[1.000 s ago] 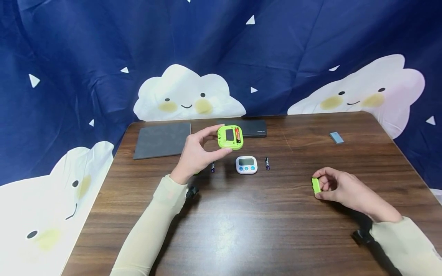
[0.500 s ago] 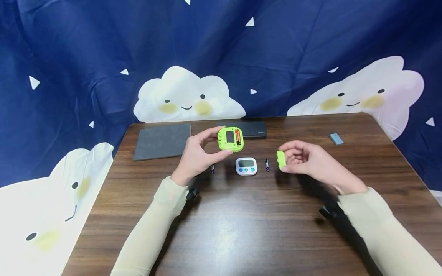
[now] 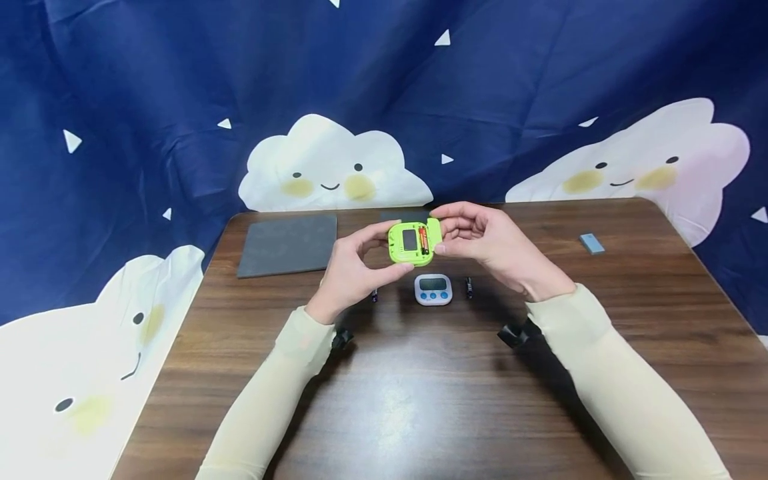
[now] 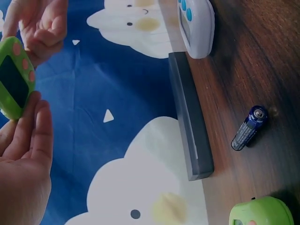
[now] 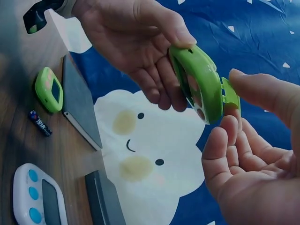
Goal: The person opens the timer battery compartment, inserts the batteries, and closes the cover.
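At the far left of the desk [image 3: 420, 400] lies a flat grey pad [image 3: 288, 244], and just in front of its near right corner a second green timer [image 5: 48, 89] rests beside a small battery [image 4: 249, 127]. The left hand [image 3: 351, 270] is raised above the desk, its grip closed on the left edge of a green timer [image 3: 414, 241], thumb below and fingers [image 5: 154, 84] wrapped over the top. The timer's back faces the person, its open compartment showing one battery. The right hand [image 3: 486, 243] meets it from the right, its grip pinching a small green cover [image 5: 230, 96] against the timer's right edge between thumb and fingertips. Below the held timer a white timer [image 3: 433, 289] with blue buttons lies face up on the desk, another battery [image 3: 469, 287] just to its right. A dark bar [image 4: 190, 122] lies behind the hands along the back edge, and a small blue-grey block [image 3: 592, 243] sits well apart at the far right.
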`<state>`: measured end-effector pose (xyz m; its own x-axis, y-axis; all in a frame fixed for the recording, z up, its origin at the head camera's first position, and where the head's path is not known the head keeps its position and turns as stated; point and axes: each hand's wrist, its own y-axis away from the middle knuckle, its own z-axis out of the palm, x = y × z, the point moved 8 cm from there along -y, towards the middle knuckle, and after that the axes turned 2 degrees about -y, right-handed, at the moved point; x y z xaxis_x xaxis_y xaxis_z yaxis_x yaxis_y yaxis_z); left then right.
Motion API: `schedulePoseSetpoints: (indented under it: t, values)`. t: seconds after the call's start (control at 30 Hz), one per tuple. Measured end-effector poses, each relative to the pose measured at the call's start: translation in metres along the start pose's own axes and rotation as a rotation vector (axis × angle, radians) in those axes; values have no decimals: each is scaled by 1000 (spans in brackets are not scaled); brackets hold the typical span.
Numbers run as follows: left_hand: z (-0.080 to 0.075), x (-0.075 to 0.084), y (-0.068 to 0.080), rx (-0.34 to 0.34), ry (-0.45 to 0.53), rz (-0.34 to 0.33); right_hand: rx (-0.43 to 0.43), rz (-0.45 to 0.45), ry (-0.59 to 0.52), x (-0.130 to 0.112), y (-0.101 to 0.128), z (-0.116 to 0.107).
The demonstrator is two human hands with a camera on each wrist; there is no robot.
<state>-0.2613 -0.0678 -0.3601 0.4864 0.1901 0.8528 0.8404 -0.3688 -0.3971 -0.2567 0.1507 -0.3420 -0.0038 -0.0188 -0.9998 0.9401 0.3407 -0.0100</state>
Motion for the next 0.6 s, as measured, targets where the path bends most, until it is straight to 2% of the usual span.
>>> schedulePoseSetpoints:
  t: [0.23, 0.6]
  values:
    - [0, 2, -1, -2, 56, 27, 8, -16, 79, -5, -3, 6]
    - [-3, 4, -3, 12, 110, 33, 20, -54, 241, -13, -2, 9]
